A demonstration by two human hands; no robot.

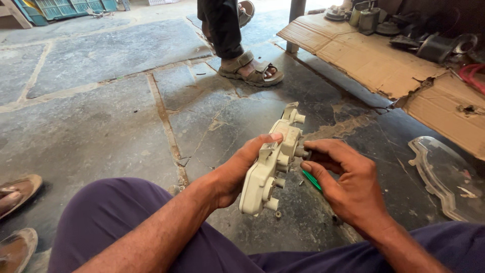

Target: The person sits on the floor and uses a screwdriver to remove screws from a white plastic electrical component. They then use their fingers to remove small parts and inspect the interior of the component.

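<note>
A person sits low over a stone floor [101,116], seen from their own head, with knees in purple trousers [116,222] at the bottom of the view. The left hand [237,169] grips a cream plastic housing [268,167], long and bumpy with round pegs along one side. The thumb lies across its top face and the fingers wrap behind it, so the hand is closed around it. The housing is held up above the floor, between the knees, tilted with its narrow end pointing away.

The right hand [343,182] is curled, with thumb and forefinger pinched on a peg on the housing's right side. A green tool [311,180] pokes out beneath this hand; how it is held cannot be made out. A small loose part [278,214] lies on the floor just under the housing's lower end.

To the right, near the right wrist, a clear plastic cover [444,177] lies flat, its far edge running out of view. Beyond it, torn cardboard sheets [374,63] cover the floor, with dark metal parts [429,45] piled along the far edge. Straight ahead, well apart from the hands, another person's sandalled foot [252,71] stands on the stone. At the left edge, two brown shoes [17,217] sit close to the left knee. The widest open floor is to the left and ahead.
</note>
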